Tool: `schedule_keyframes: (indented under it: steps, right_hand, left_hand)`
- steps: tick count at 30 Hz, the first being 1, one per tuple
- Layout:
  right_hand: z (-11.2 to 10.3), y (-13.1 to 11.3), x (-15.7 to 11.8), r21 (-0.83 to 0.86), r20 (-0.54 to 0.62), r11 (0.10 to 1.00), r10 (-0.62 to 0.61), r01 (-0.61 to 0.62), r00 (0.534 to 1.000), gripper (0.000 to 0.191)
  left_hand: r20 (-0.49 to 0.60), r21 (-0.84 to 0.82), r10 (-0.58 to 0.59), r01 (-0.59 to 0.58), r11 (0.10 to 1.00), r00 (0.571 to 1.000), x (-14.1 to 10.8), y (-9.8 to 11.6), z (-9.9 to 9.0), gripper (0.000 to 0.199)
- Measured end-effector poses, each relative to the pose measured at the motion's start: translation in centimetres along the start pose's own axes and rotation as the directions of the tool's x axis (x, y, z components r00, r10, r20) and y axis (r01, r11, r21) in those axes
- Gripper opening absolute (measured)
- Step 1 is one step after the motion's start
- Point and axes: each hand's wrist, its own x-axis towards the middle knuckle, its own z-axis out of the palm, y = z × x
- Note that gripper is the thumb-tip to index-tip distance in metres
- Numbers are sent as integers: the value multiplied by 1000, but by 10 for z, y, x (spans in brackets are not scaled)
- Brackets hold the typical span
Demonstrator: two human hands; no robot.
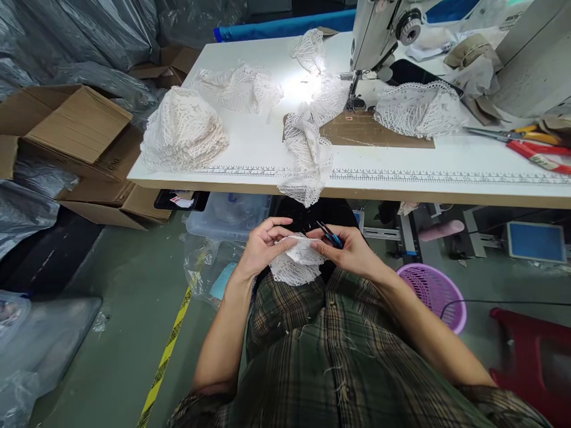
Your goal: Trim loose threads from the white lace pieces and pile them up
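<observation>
Above my lap, both hands pinch a white lace piece (295, 270). My left hand (267, 241) grips its left side between thumb and fingers, with the other fingers curled. On the right side, my right hand (350, 252) pinches the lace edge and also holds small blue-handled thread snips (333, 236), whose dark tips point up and left. Part of the lace is covered by my fingers. Just beyond my hands, a white lace strip (307, 148) runs from the sewing machine (372, 41) and hangs slightly over the table's front edge.
A stack of white lace (182, 131) stands on the table's left, with loose lace (250, 89) behind it. More lace (419, 110) and red-handled scissors (535, 153) lie right. Cardboard boxes (80, 122) are at left. Below are a purple basket (435, 291) and a red stool (530, 345).
</observation>
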Motion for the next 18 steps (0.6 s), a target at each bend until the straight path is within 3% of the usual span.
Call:
schedule_keyframes:
  steps: [6,12,18]
  right_hand:
    - [-10,7,-2,-99,109,995,4,7,994,24]
    - [-12,15,0,-74,71,997,11,-6,997,30]
    - [-10,15,-1,15,59,997,70,-71,996,35]
  left_hand:
    - [-43,14,13,-12,1000,999,-1,-2,-2,48]
    - [-39,24,4,-3,1000,999,-4,0,2,51]
    - [-106,118,104,-91,989,989,-7,0,9,53]
